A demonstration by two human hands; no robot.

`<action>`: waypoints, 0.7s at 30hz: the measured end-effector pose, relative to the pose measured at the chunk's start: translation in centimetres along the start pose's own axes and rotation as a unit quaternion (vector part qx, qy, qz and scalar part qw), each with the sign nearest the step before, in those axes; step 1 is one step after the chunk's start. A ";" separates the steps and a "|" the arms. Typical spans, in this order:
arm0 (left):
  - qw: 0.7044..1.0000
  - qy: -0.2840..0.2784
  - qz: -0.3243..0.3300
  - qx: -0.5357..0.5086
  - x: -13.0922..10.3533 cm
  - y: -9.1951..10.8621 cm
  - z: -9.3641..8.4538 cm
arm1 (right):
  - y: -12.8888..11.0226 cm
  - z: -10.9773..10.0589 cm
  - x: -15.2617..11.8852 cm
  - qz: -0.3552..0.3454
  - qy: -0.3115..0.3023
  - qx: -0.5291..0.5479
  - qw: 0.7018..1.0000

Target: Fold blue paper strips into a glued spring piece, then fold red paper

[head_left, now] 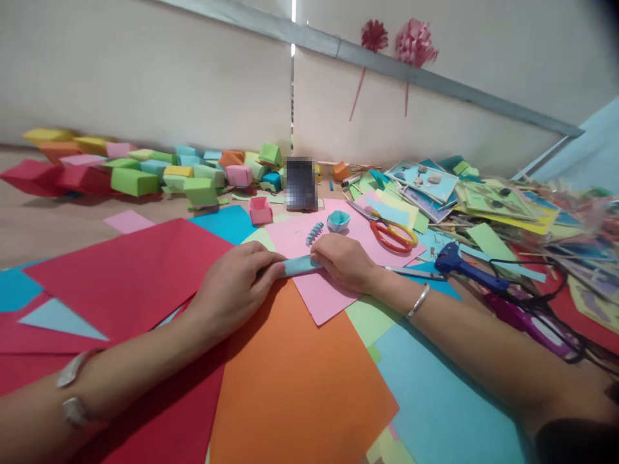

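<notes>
A light blue paper strip stretches between my two hands, over the meeting edges of a pink sheet and an orange sheet. My left hand pinches its left end between thumb and fingers. On the other end, my right hand is closed with its fingers curled. Just beyond the right hand lie a small pleated blue-grey paper piece and a little turquoise paper cup. Scissors with red and yellow handles rest on the pink sheet, to the right.
Folded paper boxes line the wall at the back left. Red sheets spread at left, a light blue sheet at right. A blue glue gun, a purple tool and paper cards crowd the right side. A phone stands at back.
</notes>
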State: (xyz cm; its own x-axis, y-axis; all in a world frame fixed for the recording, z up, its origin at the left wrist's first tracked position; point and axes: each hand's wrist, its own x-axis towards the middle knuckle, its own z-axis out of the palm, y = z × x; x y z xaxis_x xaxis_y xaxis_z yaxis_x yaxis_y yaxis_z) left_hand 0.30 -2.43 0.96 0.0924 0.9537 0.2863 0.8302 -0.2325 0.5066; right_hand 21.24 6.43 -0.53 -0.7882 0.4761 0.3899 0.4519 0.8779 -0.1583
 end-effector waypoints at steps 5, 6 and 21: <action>1.000 -0.003 -0.020 -0.013 0.0 0.4 -0.4 | 0.2 0.2 0.2 -0.011 0.028 0.015 0.999; 0.999 -0.001 -0.029 -0.017 0.0 0.4 -0.4 | 0.2 0.2 0.2 -0.015 0.031 0.013 0.999; 0.999 0.028 -0.043 -0.017 -0.2 0.5 -0.6 | -0.6 0.0 0.3 -0.027 0.107 -0.031 0.993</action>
State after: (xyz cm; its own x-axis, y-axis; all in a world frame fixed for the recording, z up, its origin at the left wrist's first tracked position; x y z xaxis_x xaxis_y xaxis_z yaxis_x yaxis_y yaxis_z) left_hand 0.37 -2.86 1.63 -0.0092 0.9586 0.2847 0.8141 -0.1582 0.5588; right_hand 20.76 6.06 -0.34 -0.7084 0.4014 0.5806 0.4425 0.8934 -0.0779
